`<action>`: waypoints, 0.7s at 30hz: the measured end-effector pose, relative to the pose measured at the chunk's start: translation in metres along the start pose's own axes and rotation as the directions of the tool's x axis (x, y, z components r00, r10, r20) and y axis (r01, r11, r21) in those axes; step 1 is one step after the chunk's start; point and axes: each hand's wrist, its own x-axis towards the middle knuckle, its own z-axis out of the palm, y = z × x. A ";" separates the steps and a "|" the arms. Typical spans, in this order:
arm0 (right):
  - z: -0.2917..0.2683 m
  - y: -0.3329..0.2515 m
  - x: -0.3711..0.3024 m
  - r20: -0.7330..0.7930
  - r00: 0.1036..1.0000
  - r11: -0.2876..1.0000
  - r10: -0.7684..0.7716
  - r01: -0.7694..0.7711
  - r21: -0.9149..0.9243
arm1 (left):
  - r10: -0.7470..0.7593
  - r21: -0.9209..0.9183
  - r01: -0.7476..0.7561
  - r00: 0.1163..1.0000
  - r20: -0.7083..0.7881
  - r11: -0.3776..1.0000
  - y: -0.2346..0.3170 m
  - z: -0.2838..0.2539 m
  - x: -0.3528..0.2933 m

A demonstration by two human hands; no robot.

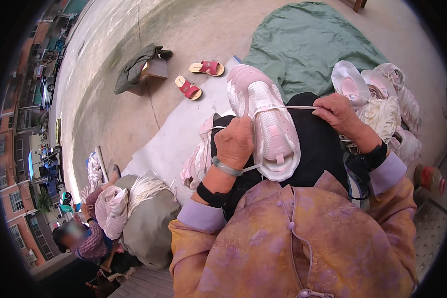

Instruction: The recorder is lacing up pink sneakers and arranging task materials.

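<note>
A pink and white sneaker rests on my lap, its heel opening toward me and its toe pointing away. A pale shoelace crosses the shoe's upper and runs taut to the right. My right hand pinches that lace, thumb against fingers. My left hand is closed at the shoe's left side, with pale lace showing at both sides of the fist; the grip inside is partly hidden. Another pink and white sneaker lies left of my left hand, partly covered by it.
To the right is a pile of pale sneakers and lace bundles, beside a green cloth. Red slippers and a box with dark cloth sit ahead. At lower left, a person sits beside a grey-covered heap bearing laces.
</note>
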 end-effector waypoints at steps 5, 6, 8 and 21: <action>-0.033 0.031 -0.018 -0.034 0.995 0.979 -0.095 0.087 -0.183 | 0.101 0.183 -0.071 0.982 -0.157 0.981 -0.043 -0.045 0.005; -0.044 0.035 -0.022 -0.019 0.996 0.969 -0.085 0.078 -0.236 | 0.077 0.206 -0.046 0.986 -0.145 0.977 -0.060 -0.062 0.004; -0.069 0.032 -0.028 -0.015 1.000 0.966 0.002 -0.006 -0.259 | -0.011 0.284 0.060 0.985 -0.172 0.957 -0.102 -0.099 -0.004; -0.312 0.098 -0.107 -0.239 0.959 0.681 0.150 -0.275 -0.678 | -0.508 0.067 0.525 0.843 -0.178 0.848 -0.217 -0.306 -0.038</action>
